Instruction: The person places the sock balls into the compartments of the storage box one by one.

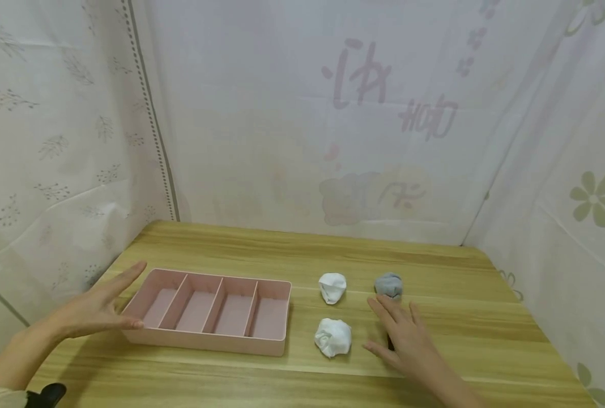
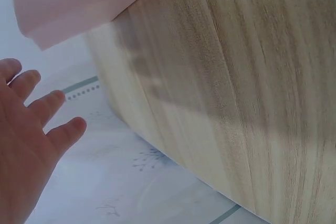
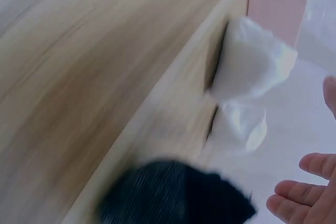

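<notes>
A pink tray (image 1: 205, 341) with compartments in a row lies at the left of the table. My left hand (image 1: 94, 310) is spread at the tray's left end, thumb and fingers apart. Over on the right, my right hand (image 1: 409, 340) reaches above a black ribbed cloth ball (image 3: 173, 195), fingers extended, and mostly hides it in the head view. Just beyond its fingertips sits a grey cloth ball (image 1: 388, 284). Two crumpled white cloth balls, a far one (image 1: 332, 287) and a near one (image 1: 333, 338), lie between the tray and my right hand.
The wooden table (image 1: 221, 377) carries everything. A pale printed curtain (image 1: 261, 124) hangs behind it and along both sides. Something black (image 1: 47, 395) shows at my left forearm, by the bottom edge of the head view.
</notes>
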`<state>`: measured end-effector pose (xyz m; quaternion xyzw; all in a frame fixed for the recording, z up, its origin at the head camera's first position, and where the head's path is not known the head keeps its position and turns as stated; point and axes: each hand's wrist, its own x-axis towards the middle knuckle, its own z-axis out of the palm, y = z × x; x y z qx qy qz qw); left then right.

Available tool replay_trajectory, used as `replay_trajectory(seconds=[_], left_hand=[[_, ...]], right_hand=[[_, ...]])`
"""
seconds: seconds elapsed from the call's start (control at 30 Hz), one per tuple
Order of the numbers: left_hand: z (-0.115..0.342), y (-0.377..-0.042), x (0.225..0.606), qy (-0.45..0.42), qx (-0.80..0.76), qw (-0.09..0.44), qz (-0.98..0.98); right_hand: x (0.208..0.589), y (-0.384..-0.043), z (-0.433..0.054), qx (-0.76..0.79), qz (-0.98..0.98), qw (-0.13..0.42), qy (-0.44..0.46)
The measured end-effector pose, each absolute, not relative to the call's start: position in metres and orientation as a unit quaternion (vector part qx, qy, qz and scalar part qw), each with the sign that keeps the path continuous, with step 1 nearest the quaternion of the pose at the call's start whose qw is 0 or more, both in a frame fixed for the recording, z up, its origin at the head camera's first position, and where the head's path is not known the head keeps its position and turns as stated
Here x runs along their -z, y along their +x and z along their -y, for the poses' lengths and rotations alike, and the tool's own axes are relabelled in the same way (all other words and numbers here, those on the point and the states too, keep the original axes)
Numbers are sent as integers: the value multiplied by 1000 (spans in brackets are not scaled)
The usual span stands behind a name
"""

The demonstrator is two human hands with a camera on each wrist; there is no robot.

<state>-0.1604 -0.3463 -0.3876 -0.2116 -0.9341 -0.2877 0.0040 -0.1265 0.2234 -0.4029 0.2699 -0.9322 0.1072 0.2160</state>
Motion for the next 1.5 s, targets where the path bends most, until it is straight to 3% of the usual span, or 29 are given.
replay_trajectory(seconds=[0.2,0.77,1.03,1.33,1.5], left_hand=[[348,-165,395,-219,296,1,930],[356,-167,414,-237,302,-10,923],[353,-168,410,-239,283,-15,929],[355,-174,407,-245,281,-41,927],[356,-176,405,-243,282,-51,927]], right_hand=[[412,-133,-202,-120,928,183,300],[430,-139,-174,-126,951,48,278],[432,-139,-167,-122,943,79,299],[427,-143,-164,-184,944,61,266],[416,-150,-154,-252,928,121,248]])
